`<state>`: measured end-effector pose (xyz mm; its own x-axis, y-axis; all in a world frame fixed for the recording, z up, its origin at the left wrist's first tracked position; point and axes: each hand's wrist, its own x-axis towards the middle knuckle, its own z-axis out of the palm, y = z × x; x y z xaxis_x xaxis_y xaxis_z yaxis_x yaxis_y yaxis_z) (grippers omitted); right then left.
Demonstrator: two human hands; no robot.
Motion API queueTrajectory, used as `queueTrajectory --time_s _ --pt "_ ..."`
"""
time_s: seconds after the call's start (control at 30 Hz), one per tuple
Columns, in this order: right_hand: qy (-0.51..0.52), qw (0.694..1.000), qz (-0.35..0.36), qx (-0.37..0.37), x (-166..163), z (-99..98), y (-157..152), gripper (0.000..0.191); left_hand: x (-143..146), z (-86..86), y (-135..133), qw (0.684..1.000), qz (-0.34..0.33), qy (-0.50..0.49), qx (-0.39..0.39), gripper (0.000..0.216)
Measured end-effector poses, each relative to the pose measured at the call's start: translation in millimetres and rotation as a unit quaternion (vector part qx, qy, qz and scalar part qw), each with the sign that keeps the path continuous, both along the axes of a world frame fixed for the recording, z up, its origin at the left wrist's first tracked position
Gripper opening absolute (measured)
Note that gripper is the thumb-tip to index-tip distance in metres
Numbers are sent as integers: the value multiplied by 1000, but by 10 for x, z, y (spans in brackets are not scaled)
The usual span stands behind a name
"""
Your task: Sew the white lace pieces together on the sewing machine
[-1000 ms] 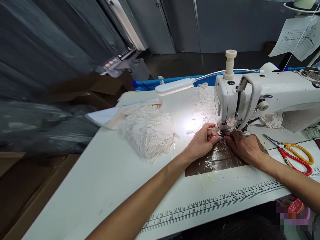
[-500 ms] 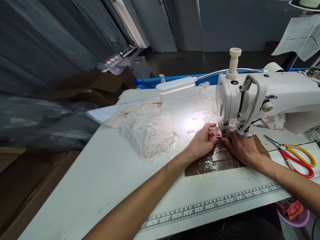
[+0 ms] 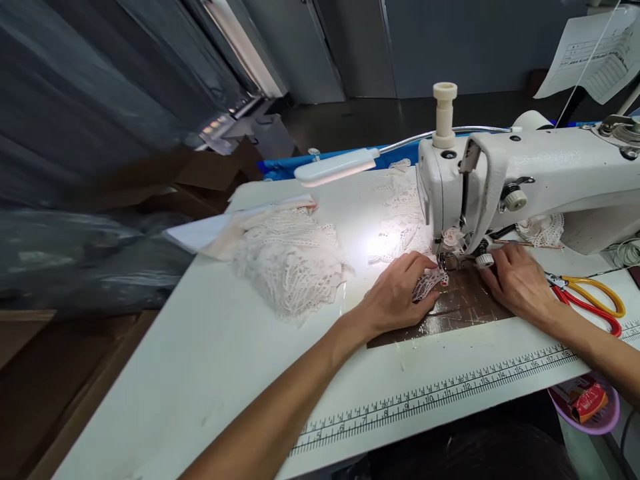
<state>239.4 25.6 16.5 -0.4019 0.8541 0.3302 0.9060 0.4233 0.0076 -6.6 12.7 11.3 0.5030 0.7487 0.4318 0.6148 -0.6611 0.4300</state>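
A white sewing machine (image 3: 525,180) stands on the right of a white table (image 3: 200,360). My left hand (image 3: 395,297) lies just left of the needle, fingers curled on a small white lace piece (image 3: 429,283) on the brown taped patch (image 3: 460,310). My right hand (image 3: 517,283) rests on the table to the right of the presser foot; its fingers are spread, reaching toward a small white knob (image 3: 484,260) at the needle area. Nothing shows in it.
A heap of white lace (image 3: 290,267) lies left of the lit spot, more lace (image 3: 400,213) behind the needle. A lamp (image 3: 333,168) hangs over the table. Red and yellow scissors (image 3: 590,303) lie right of my right hand. A ruler strip (image 3: 450,393) runs along the front edge.
My hands have parted: the right one moved right, away from the needle, and the left one drew the lace piece slightly toward me. The view shifted a little.
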Motion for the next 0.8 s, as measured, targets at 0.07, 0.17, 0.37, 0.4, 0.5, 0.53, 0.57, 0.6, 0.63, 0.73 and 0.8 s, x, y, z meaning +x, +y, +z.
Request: queueTrajectory --time_s 0.07,0.17,0.37,0.4,0.5,0.53,0.57,0.6,0.63,0.73,0.8 --pt "42 998 31 32 45 -9 6 33 -45 -6 42 999 -44 12 -7 17" --pt "120 980 153 -51 -21 -18 -8 28 -84 -29 120 997 -73 -16 6 11" --pt "151 949 251 -119 -197 -108 -52 33 -59 8 150 996 -20 -37 83 14" --pt "149 949 255 -111 -200 -129 -54 34 -60 23 146 996 -27 -37 78 12" --pt "148 949 264 -89 -189 -173 -60 35 -82 46 153 994 -94 -21 43 13" --pt "150 948 267 -83 -184 -180 -63 34 -89 42 161 993 -110 -10 42 13" --pt "152 948 268 -79 -181 -186 -65 34 -92 33 170 992 -117 1 53 12" --pt "154 948 269 -76 -180 -191 -67 33 -89 21 179 991 -111 9 72 13" --pt "157 947 270 -72 -180 -194 -69 33 -80 8 185 991 -95 10 93 15" --pt "162 947 271 -63 -184 -203 -71 33 -23 -11 187 990 -36 -22 133 13" --pt "158 949 268 -60 -188 -204 -75 34 20 -7 174 989 -20 -29 145 10"
